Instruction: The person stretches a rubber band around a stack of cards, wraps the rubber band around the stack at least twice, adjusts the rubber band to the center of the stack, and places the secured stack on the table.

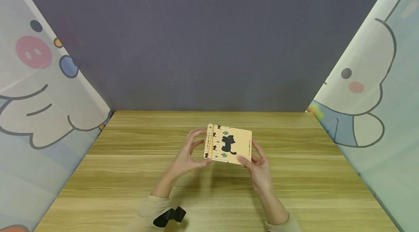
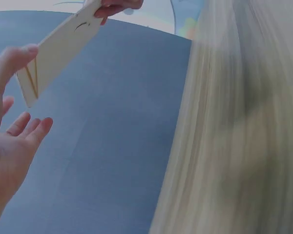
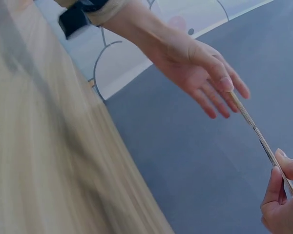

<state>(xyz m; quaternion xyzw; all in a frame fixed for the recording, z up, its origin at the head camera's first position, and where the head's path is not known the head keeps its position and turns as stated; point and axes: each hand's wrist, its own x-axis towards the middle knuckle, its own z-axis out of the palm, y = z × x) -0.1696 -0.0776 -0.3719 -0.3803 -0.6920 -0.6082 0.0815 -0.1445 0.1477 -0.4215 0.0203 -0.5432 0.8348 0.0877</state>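
Observation:
A thin cream rectangular card pack (image 1: 240, 143), printed with a black cat and green leaves, is held up above the table. A yellow elastic band (image 2: 31, 78) runs around its left end. My right hand (image 1: 261, 174) pinches the right end, thumb on the printed face and fingers behind. At the left end is my left hand (image 1: 184, 155), its fingers spread and its thumb touching the lower corner. In the right wrist view the pack shows edge-on, and the left fingers extend loosely beside its end.
A wood-grain table (image 1: 131, 181) lies beneath, with a dark grey panel (image 1: 209, 43) at its back. Cartoon-printed curtains (image 1: 366, 64) stand along both sides. A black strap with a small block (image 1: 168, 216) is on the left sleeve.

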